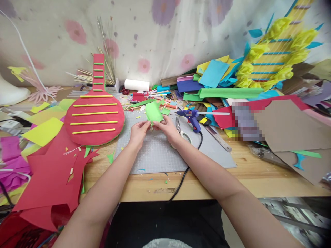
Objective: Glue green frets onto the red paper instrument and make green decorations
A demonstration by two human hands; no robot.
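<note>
Both my hands pinch the near edge of a small piece of green paper (154, 112) above the grey cutting mat (160, 155). My left hand (139, 133) grips its lower left corner, and my right hand (167, 129) grips it from the right. Just right of my right hand lie scissors (184, 134), partly hidden by my wrist. A blue glue gun (190, 119) with a clear glue stick in its back rests beyond them. On the left lies a red paper guitar shape (95, 119) with yellow strips across its body and green strips on its neck.
Red paper scraps (51, 175) and yellow sheets (45, 131) crowd the left side. A metal ruler (218, 138) lies on the mat's right. Brown cardboard (294, 131) covers the right. A yellow paper instrument (274, 55) with flowers stands behind. The glue gun's black cord (182, 181) hangs over the table edge.
</note>
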